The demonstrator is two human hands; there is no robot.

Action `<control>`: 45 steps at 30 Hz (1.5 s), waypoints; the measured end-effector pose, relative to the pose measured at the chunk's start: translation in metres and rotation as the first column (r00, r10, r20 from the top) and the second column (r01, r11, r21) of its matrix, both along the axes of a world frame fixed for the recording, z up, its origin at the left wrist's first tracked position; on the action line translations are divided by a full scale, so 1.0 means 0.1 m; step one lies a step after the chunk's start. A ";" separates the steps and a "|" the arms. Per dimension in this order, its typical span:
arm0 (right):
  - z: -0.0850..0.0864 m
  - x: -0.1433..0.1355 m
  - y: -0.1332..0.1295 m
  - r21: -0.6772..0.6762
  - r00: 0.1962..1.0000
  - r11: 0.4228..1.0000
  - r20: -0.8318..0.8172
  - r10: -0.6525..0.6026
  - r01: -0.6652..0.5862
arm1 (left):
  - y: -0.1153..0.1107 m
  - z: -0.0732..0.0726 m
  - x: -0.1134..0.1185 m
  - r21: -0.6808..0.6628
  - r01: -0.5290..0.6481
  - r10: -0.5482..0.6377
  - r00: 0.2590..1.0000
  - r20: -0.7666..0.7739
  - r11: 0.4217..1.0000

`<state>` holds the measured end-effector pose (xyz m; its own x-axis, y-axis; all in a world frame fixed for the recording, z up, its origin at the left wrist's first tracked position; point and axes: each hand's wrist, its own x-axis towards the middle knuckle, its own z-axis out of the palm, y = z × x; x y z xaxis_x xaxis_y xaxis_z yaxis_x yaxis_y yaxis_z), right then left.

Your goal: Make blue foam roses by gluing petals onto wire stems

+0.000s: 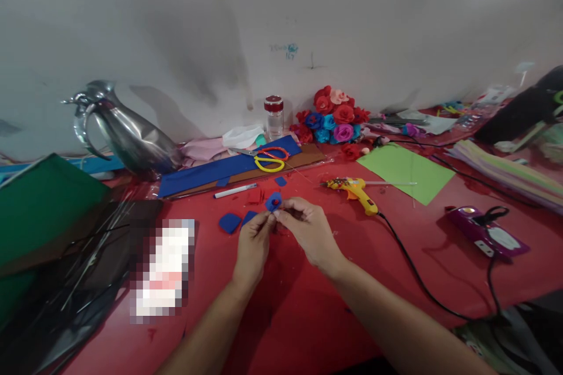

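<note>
Blue flower (271, 198) with a red centre (276, 203), its base pinched in the fingertips of the left hand (253, 247) and right hand (314, 232), is held left of the glue gun (361, 195). Assembly is judged partial: the centre is surrounded by blue; loose blue pieces (229, 223), farther left of the glue gun, are unattached.

Even, rather muted light fills this corner, with white glare above the right end of the wall (373, 23). Blurry shadows darken it behind the steel jug (136, 135), itself streaked with highlights. Edges stretch outward; the blue flower (273, 201) looks soft. Coarse pixels hide one patch (165, 269) of the counter (417, 228).
</note>
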<state>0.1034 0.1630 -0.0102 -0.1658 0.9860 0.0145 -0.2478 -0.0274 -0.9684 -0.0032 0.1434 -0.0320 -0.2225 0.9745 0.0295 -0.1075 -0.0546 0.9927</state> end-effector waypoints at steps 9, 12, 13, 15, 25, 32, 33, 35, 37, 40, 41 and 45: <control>-0.05 0.01 0.01 0.113 0.994 0.994 0.108 -0.023 0.011 | -0.01 0.02 0.01 -0.004 0.002 -0.002 1.000 0.004 1.000; -0.06 0.01 0.01 0.146 0.988 0.989 0.149 -0.051 0.029 | -0.01 0.01 0.01 -0.009 0.001 -0.001 1.000 0.002 1.000; -0.06 0.01 0.01 0.152 0.985 0.988 0.160 -0.057 0.033 | -0.01 0.01 0.01 -0.010 0.000 0.001 1.000 0.008 1.000; -0.05 0.00 0.00 0.146 0.985 0.989 0.164 -0.059 0.035 | -0.01 0.00 0.01 -0.012 0.003 -0.003 1.000 0.024 1.000; -0.04 -0.03 -0.05 0.166 0.967 0.978 0.197 -0.161 0.129 | 0.00 0.00 -0.03 -0.018 -0.055 0.057 0.989 0.135 0.998; -0.06 -0.01 -0.04 0.257 0.941 0.957 0.266 -0.207 0.138 | 0.00 -0.02 -0.04 -0.035 -0.058 0.063 0.986 0.158 0.998; -0.06 0.00 -0.03 0.260 0.941 0.954 0.262 -0.216 0.147 | -0.01 -0.01 -0.03 -0.044 -0.043 0.049 0.987 0.152 0.998; -0.07 0.01 -0.02 0.246 0.950 0.960 0.246 -0.192 0.130 | -0.03 0.01 -0.02 -0.049 -0.017 0.023 0.990 0.138 0.999; -0.08 0.01 0.00 0.194 0.974 0.978 0.196 -0.116 0.078 | -0.04 0.02 -0.01 -0.044 0.020 -0.014 0.990 0.141 0.999; -0.08 0.00 0.03 0.057 0.999 0.998 0.053 -0.003 0.000 | -0.03 0.02 0.00 -0.033 0.082 -0.075 0.980 0.184 0.996; -0.07 0.00 0.03 0.015 0.999 0.999 0.010 0.031 -0.031 | -0.03 0.01 -0.01 -0.028 0.101 -0.093 0.974 0.205 0.995; -0.02 0.02 0.05 -0.062 0.988 0.989 -0.084 0.127 -0.133 | 0.00 -0.02 -0.02 -0.023 0.136 -0.126 0.957 0.262 0.990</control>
